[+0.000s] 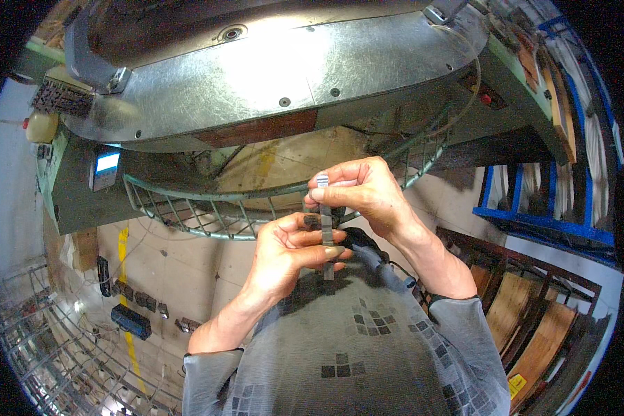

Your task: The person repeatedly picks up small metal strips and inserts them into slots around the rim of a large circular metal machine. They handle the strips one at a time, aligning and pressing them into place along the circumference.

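Between my hands, in front of my chest, is a narrow grey strip (328, 230) with darker and lighter bands, held upright. Its upper end carries a small white tag (322, 181) with dark stripes. My right hand (367, 191) pinches this upper end between thumb and fingers. Lower down, my left hand (284, 253) is closed on the strip, its thumb pressed across the front and fingers behind. What the strip is made of I cannot make out. A small dark piece (312, 220) sits by my left fingers; whether it is held is unclear.
Ahead is a metal machine table (208, 90) with a green curved rail (208, 216) under it. A small lit screen (107, 163) hangs at the left. Wire racks (55, 340) stand lower left, a blue rack (540, 218) right, and wooden boards (544, 340) lower right.
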Tool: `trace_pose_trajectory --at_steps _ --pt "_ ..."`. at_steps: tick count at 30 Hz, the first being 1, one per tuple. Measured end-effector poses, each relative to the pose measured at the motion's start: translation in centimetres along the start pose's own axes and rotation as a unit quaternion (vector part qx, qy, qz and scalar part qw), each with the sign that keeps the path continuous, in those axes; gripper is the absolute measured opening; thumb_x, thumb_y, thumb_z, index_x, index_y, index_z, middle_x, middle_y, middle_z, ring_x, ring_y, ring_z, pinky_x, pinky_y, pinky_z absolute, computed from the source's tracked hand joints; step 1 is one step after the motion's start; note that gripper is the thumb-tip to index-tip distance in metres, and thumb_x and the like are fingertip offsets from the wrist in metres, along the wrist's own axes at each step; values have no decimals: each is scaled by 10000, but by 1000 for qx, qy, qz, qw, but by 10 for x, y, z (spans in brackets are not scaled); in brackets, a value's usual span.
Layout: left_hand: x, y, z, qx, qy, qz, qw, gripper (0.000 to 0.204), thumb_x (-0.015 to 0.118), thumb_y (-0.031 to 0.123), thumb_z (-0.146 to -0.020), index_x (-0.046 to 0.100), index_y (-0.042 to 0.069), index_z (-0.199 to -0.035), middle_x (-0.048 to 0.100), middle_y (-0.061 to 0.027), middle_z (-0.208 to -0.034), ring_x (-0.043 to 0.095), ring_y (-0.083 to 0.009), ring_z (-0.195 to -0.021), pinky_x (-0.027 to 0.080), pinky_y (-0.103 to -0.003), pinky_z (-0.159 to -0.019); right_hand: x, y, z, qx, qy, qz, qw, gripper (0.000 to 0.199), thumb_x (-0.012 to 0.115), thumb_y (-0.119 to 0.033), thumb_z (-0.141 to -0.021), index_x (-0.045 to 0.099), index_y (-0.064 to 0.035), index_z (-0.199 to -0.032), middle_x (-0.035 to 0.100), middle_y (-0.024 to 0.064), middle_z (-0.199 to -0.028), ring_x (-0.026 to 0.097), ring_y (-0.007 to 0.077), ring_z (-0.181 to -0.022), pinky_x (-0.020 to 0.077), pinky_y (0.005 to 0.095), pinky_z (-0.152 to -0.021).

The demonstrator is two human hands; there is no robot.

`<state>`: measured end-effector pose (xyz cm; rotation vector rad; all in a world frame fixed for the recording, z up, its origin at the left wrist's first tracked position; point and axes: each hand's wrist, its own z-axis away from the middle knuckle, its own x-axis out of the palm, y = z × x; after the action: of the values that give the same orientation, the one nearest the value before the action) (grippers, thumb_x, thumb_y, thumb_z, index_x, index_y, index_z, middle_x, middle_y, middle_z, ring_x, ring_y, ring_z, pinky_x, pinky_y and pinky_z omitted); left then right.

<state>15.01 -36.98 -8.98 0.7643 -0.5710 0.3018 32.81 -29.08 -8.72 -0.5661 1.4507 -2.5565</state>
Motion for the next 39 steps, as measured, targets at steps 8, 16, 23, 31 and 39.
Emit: trace_pose_trajectory --at_steps 8,16,23,31,39 --pt "-6 -4 -9 99 1 -26 995 389 686 -155 -812 600 -38 -1173 720 -187 -1063 734 -313 -927 625 -408 -796 -4 2 -5 -40 -16 9 999 340 764 -104 -874 665 51 -1160 736 152 -1071 710 185 -970 560 312 -879" --pt "-14 0 -11 307 35 -85 947 318 640 -143 -886 633 -70 -1196 692 -187 -1185 695 -268 -1060 585 -400 -956 -10 9 -13 -56 -30 -4 998 459 774 -279 -888 671 76 -1159 738 156 -1061 697 168 -940 544 302 -863" --pt "-24 -1 -12 409 53 -116 903 281 646 -126 -887 671 -46 -1155 673 -208 -1230 681 -273 -1100 576 -385 -953 -12 14 -17 -37 -43 -15 998 411 763 -233 -889 667 76 -1143 739 174 -1020 716 199 -914 562 320 -848" --pt "-27 8 -13 478 114 -270 828 310 695 -148 -817 698 -9 -1094 654 -241 -1261 683 -307 -1115 572 -361 -916 -15 18 -19 -17 -65 -7 998 328 772 -181 -878 697 46 -1102 749 137 -1007 717 179 -896 566 306 -830" --pt "0 29 -11 414 66 -98 902 360 677 -161 -837 661 -27 -1171 637 -216 -1287 640 -337 -1179 564 -439 -986 9 -14 -15 -386 -121 265 875 334 819 -79 -757 705 20 -1055 714 186 -1008 717 316 -900 572 357 -817"
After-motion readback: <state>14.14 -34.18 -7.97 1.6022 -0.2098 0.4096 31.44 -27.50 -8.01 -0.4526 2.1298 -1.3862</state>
